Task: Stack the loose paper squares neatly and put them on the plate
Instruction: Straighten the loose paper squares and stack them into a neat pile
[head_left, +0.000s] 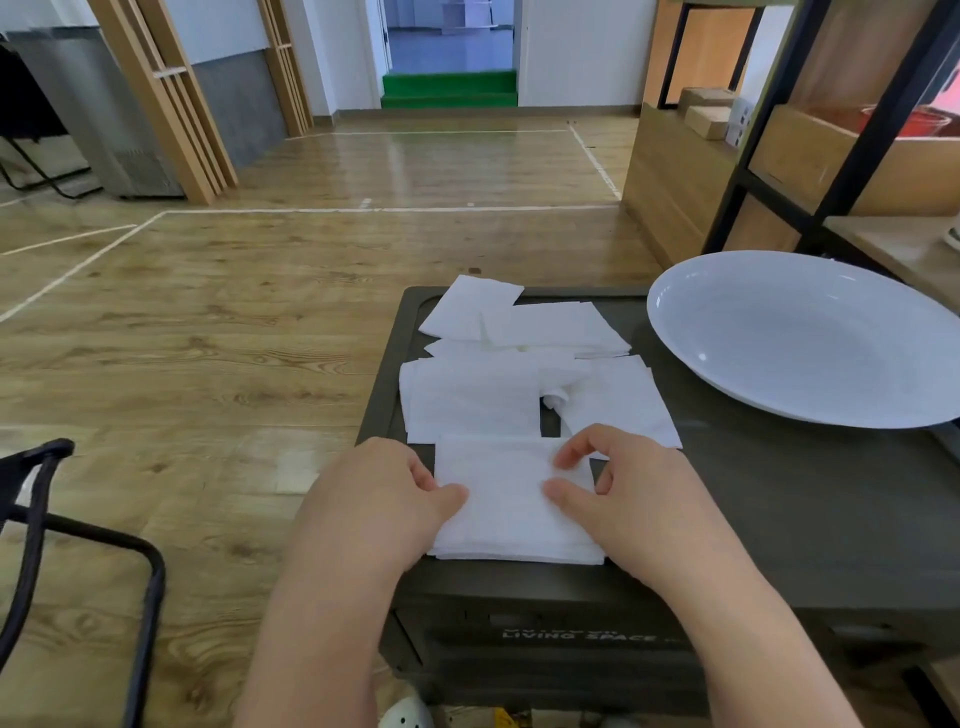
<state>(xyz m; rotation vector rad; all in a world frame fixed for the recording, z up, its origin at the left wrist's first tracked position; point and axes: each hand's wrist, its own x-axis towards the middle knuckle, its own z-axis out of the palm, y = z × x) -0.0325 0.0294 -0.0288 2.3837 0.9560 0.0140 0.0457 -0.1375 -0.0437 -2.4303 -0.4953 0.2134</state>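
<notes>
While squared at the near edge of the dark desk (753, 519), held as a small stack of paper squares (511, 512) between both hands. Left hand (384, 499) at the stack's left edge, thumb pressed on the top sheet, remaining fingers curled at that edge. Right hand (628, 499) on the right side, thumb and forefinger curled as if pinching the top sheet's far right corner. Beyond the stack, toward the far side: loose squares (519, 364) overlapping at odd angles, one with a rolled-up corner. Far right: wide white plate (810, 338), nothing on it, overhanging the desk's right edge. Likely trouble: thin sheets sliding askew when lifted by one edge only; stack's near edge right at the desk's rim, so an inward pull could tip sheets onto the wooden floor (208, 338); a nudge to the overhanging plate could tilt it.
</notes>
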